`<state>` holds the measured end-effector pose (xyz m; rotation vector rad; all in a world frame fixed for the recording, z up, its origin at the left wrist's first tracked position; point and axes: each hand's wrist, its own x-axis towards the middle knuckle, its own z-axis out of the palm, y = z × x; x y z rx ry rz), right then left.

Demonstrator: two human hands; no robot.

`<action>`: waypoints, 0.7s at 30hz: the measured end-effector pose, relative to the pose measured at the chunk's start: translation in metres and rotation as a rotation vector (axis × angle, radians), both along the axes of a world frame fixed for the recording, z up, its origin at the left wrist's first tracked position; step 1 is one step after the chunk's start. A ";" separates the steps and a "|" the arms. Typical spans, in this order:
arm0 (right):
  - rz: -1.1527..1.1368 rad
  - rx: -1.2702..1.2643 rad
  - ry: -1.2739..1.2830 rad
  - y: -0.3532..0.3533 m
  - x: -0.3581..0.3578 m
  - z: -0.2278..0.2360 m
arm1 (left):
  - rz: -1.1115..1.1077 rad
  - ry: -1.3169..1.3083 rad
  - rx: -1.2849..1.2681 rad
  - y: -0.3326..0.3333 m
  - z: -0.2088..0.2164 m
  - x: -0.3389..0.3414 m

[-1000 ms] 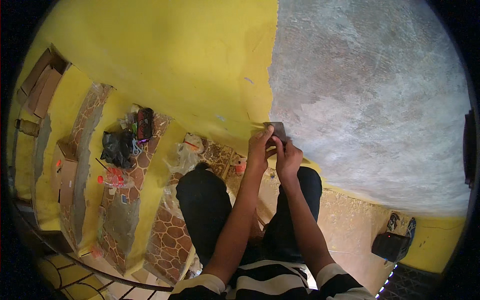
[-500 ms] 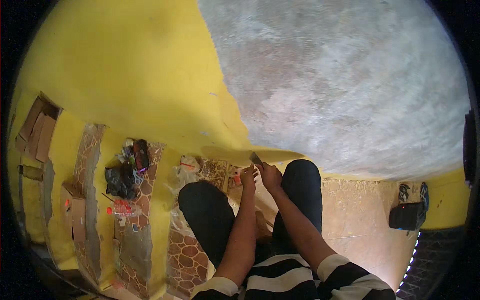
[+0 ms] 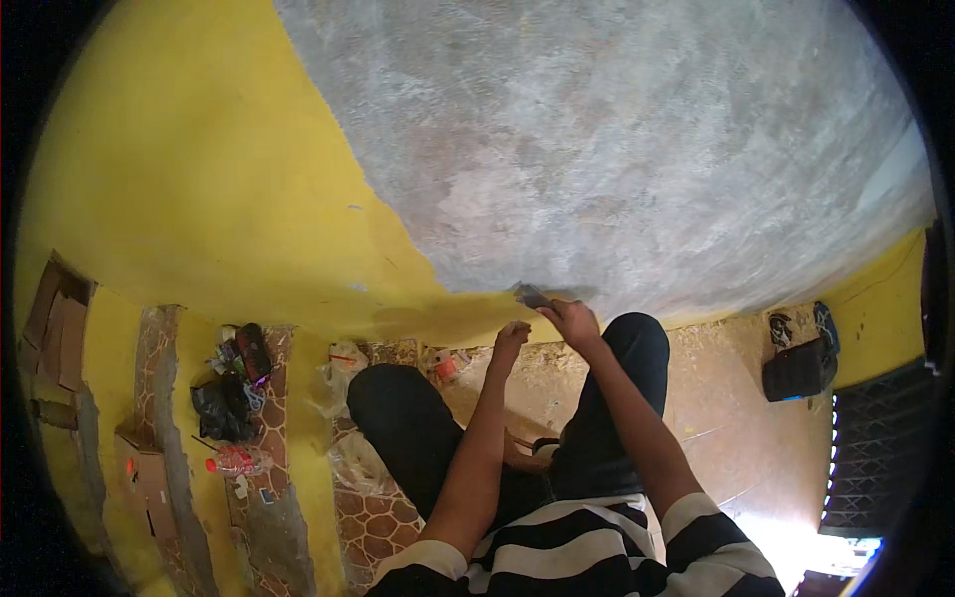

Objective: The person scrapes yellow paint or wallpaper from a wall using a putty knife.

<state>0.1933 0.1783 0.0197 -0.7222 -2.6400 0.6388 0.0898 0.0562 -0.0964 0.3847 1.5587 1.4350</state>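
My right hand [image 3: 574, 322] is closed round a small flat scraper [image 3: 534, 297]. The blade tip meets or nearly meets the wall, low down where yellow paint [image 3: 239, 189] borders a bare grey patch [image 3: 617, 149]. My left hand [image 3: 511, 339] is closed in a loose fist, a little nearer and to the left, apart from the scraper. Whether anything is in it is hidden. Both forearms reach forward between my bent knees.
A small red container [image 3: 445, 366] stands by the wall's foot, left of my hands. Yellow-and-stone steps on the left hold a black plastic bag [image 3: 221, 406], a bottle [image 3: 237, 460] and cardboard boxes [image 3: 149, 488]. A black case [image 3: 799, 368] stands at the right.
The hands, close together around the scraper before, are now apart. The right hand has moved right with the scraper, its blade pointing left toward the wall. The whole view has shifted.
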 end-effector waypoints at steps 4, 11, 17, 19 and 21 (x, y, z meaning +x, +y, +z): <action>0.003 0.180 -0.096 0.038 0.042 0.015 | 0.019 -0.342 0.263 0.032 0.057 0.033; -0.086 0.230 -0.133 0.025 0.030 -0.009 | 0.055 -0.599 0.428 0.046 0.048 0.043; -0.075 0.192 -0.109 0.021 0.008 -0.009 | 0.217 -0.672 0.508 0.059 0.038 0.025; -0.064 0.179 -0.099 0.023 0.008 -0.011 | 0.227 -0.687 0.508 0.065 0.035 0.027; -0.053 0.164 -0.092 0.023 0.009 -0.010 | 0.260 -0.800 0.571 0.067 0.034 0.031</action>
